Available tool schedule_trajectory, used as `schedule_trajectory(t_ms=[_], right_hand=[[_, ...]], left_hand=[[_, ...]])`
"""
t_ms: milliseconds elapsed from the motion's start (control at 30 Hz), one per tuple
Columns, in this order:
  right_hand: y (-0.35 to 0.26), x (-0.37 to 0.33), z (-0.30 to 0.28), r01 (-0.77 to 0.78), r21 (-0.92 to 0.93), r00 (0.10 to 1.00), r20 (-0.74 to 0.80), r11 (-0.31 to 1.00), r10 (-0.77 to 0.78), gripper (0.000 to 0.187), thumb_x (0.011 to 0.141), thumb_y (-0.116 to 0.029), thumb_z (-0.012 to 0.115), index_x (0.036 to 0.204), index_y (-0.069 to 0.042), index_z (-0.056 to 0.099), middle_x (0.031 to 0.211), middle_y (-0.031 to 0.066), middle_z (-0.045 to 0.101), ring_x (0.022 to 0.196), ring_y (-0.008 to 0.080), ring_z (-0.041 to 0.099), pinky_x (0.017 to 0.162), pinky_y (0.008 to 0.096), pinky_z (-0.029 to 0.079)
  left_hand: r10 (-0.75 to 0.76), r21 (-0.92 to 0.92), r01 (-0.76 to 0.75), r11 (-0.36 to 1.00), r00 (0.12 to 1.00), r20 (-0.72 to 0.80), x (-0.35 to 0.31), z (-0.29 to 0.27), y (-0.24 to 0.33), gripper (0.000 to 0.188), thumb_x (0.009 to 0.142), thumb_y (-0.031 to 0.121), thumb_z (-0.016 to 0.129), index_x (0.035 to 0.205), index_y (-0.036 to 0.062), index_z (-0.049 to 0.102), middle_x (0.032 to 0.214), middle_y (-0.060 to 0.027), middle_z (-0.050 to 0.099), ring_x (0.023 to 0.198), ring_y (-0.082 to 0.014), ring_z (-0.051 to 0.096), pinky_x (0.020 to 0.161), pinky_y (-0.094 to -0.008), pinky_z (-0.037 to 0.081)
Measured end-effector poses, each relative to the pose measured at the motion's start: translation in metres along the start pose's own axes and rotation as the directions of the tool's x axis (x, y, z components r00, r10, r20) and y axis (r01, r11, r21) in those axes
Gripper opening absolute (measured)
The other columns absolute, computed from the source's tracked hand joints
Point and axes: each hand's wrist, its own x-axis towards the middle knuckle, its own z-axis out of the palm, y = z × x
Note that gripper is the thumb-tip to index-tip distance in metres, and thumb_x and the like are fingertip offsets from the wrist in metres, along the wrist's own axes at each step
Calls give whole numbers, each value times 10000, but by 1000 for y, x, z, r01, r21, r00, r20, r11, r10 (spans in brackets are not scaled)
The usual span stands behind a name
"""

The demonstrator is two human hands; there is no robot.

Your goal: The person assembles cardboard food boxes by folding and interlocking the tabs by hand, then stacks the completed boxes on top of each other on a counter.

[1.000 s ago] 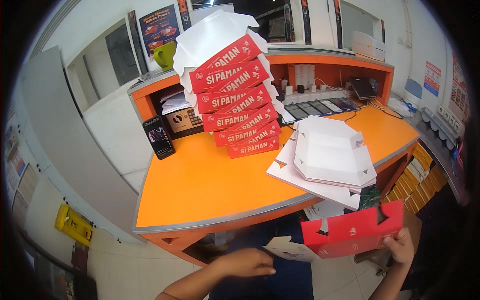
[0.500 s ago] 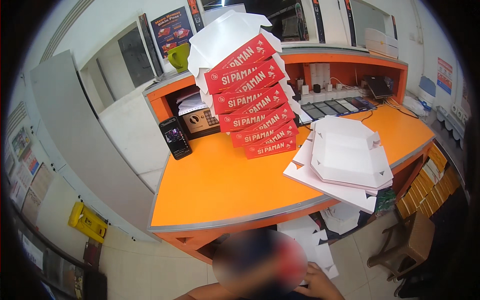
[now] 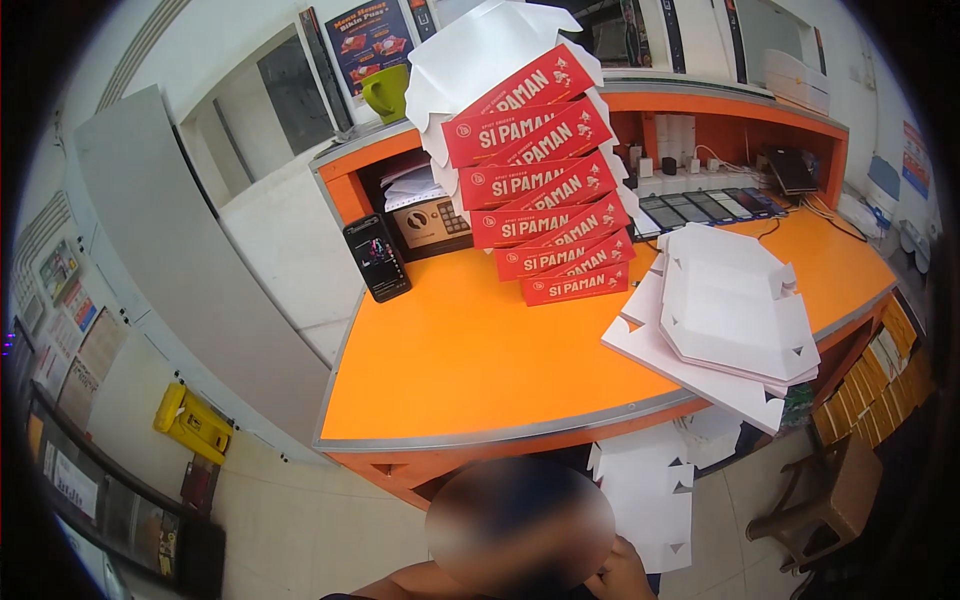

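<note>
My right hand (image 3: 624,573) is low in the picture beside a blurred oval patch, its visible fingers curled. Whatever they grip is hidden by the blur. From the lower edge my left forearm (image 3: 408,580) reaches into the same patch, which covers the left hand entirely. Just beyond my right hand lies a flat white die-cut cardboard sheet (image 3: 648,495) with notched edges, below the table edge. On the orange table (image 3: 440,370), folded red-and-white food boxes (image 3: 560,200) stand in a tall, leaning nested stack. Unfolded white box blanks (image 3: 735,295) are piled at the right front corner, overhanging it.
A phone (image 3: 377,258) leans upright before a small safe (image 3: 432,226). Several phones or tablets (image 3: 690,208) lie in a row at the back. A green mug (image 3: 386,95) is on the upper shelf, a brown stool (image 3: 825,500) at right, a yellow container (image 3: 193,422) at left.
The view has shifted, so the table and stack sit further right. A red patch within the blur beside my right hand no longer shows. More of the white sheet below the table is visible.
</note>
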Motion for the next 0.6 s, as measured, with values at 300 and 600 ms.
schedule_trajectory(t_ms=[300, 600], right_hand=[[-11, 5, 10, 90, -42, 994, 73, 995, -87, 202, 789, -155, 801, 887, -21, 686, 1045, 169, 663, 1003, 379, 628, 897, 463, 497], [5, -3, 14, -315, 50, 945, -75, 948, 318, 166, 886, -101, 703, 808, -1, 596, 807, 181, 612, 792, 348, 597, 697, 423, 471]], left_hand=[[42, 74, -41, 996, 999, -17, -4, -5, 0, 378, 1037, 387, 575, 1195, 46, 615, 1022, -6, 651, 913, -83, 616, 814, -244, 520], [185, 238, -156, 959, 977, -105, -6, -10, 2, 274, 978, 371, 683, 843, 143, 615, 705, 91, 524, 624, -12, 427, 540, -208, 335]])
